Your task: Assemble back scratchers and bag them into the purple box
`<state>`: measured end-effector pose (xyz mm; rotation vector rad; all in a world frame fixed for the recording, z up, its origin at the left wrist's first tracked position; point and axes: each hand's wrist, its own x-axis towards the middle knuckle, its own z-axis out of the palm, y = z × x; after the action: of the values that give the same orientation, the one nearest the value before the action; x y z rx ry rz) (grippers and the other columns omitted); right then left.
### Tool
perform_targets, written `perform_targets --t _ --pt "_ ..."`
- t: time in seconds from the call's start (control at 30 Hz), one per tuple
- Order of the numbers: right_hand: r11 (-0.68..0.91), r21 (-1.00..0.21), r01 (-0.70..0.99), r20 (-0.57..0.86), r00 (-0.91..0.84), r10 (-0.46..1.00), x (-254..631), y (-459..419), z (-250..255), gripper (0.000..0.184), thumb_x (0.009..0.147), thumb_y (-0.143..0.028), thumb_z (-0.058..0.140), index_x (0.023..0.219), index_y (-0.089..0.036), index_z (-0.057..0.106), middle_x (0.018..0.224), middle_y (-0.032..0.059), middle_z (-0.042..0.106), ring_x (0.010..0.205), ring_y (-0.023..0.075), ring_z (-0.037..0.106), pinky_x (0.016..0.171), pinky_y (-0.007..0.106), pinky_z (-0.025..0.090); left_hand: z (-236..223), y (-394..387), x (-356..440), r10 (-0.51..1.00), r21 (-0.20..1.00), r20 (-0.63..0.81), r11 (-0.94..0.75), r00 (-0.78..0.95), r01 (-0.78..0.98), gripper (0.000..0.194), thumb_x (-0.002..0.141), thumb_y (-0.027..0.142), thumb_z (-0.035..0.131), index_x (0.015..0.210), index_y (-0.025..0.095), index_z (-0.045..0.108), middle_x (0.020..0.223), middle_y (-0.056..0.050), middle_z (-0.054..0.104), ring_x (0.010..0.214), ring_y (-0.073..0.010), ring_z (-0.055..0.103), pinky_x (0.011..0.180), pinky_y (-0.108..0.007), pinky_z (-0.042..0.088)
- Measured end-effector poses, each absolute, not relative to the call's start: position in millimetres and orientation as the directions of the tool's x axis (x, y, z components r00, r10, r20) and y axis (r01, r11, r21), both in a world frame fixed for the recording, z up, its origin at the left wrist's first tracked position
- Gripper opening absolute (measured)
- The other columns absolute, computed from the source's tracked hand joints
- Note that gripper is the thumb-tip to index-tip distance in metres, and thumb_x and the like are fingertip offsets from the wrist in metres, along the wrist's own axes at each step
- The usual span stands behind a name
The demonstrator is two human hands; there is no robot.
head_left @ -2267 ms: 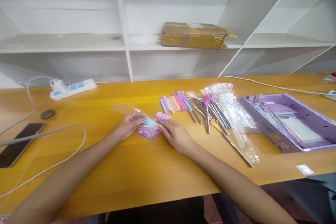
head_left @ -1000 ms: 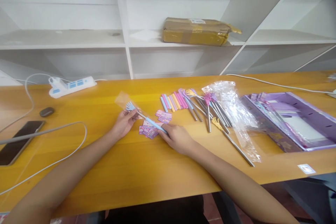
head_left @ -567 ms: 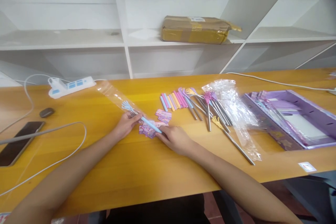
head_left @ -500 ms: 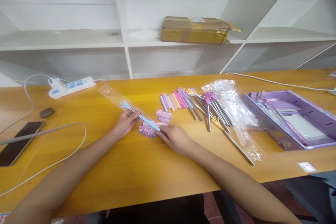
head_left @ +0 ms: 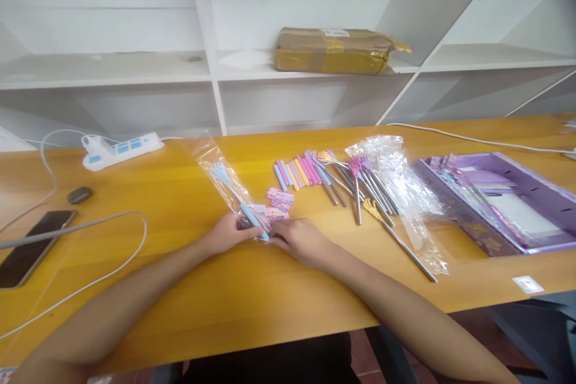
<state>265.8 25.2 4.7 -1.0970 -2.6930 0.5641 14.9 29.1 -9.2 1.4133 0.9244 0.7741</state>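
A back scratcher (head_left: 251, 216) with a light blue claw and handle lies slantwise inside a long clear plastic bag (head_left: 207, 153), its claw pointing away from me. My left hand (head_left: 230, 233) is closed around the lower handle through the bag. At the bag's near end, my right hand (head_left: 300, 240) is closed with fingertips at the handle's tip; its exact grip is partly hidden. Just beyond my hands lie small purple-pink printed cards (head_left: 279, 197), some covered by the bag. Several coloured handle tubes (head_left: 297, 173) are lined up farther back.
Right of the tubes lie several metal back scratchers (head_left: 359, 192), a pile of clear bags (head_left: 391, 171) and a purple box (head_left: 492, 244) holding packed items. On the left are a power strip (head_left: 123, 151), a phone (head_left: 33, 249) and cables. A taped carton (head_left: 333, 51) sits on the shelf.
The back scratcher has gone farther into the bag and turned steeper. My left hand has slid from near the claw down to the handle's lower end, beside my right hand.
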Motion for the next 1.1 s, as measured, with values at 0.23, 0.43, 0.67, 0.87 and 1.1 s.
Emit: perform_targets --t 0.23,0.43,0.67,0.87,1.1 --pt "0.589 -0.415 0.693 0.050 -0.629 0.775 263 22 1 0.034 0.098 -0.050 0.075 0.099 -0.017 0.064 0.099 0.0053 0.073 0.076 0.0145 0.060 0.066 0.026 0.028 -5 22 16 0.806 0.962 -0.128 -0.041 0.578 0.271 0.031 0.091 0.040 0.079 0.112 0.017 0.077 0.112 -0.009 0.081 0.101 -0.0263 0.074 0.094 -0.037 0.058" --pt "0.633 -0.450 0.630 0.197 -0.621 0.759 260 17 -5 0.031 0.101 -0.047 0.071 0.098 -0.018 0.062 0.094 0.0039 0.072 0.071 0.0132 0.057 0.065 0.025 0.029 -3 25 14 0.803 0.942 -0.098 -0.116 0.588 0.316 0.027 0.094 0.042 0.074 0.105 0.017 0.075 0.102 -0.006 0.079 0.093 -0.0226 0.071 0.087 -0.033 0.057" --pt "0.661 -0.476 0.580 0.269 -0.620 0.737 262 17 -2 0.031 0.106 -0.047 0.064 0.096 -0.018 0.061 0.088 0.0031 0.070 0.068 0.0116 0.056 0.064 0.024 0.031 -12 32 9 0.792 0.975 -0.116 -0.024 0.600 0.220 0.038 0.093 0.051 0.076 0.099 0.014 0.073 0.084 -0.004 0.074 0.075 -0.0179 0.067 0.073 -0.029 0.054" --pt "0.676 -0.467 0.570 0.330 -0.597 0.732 269 21 7 0.036 0.105 -0.052 0.062 0.097 -0.017 0.061 0.086 0.0025 0.067 0.063 0.0104 0.053 0.062 0.024 0.035 -16 39 5 0.839 0.990 -0.090 0.019 0.537 0.138 0.046 0.089 0.056 0.080 0.106 0.014 0.075 0.096 -0.008 0.079 0.084 -0.0209 0.072 0.080 -0.032 0.057" --pt "0.878 -0.315 0.359 0.451 -0.758 0.472 269 24 3 0.022 0.105 -0.038 0.066 0.114 -0.019 0.063 0.105 0.0043 0.069 0.080 0.0123 0.064 0.067 0.024 0.045 -13 43 1 0.871 0.994 -0.090 0.046 0.483 0.101 0.048 0.088 0.054 0.082 0.118 0.016 0.076 0.119 -0.011 0.081 0.105 -0.0271 0.074 0.098 -0.040 0.057"
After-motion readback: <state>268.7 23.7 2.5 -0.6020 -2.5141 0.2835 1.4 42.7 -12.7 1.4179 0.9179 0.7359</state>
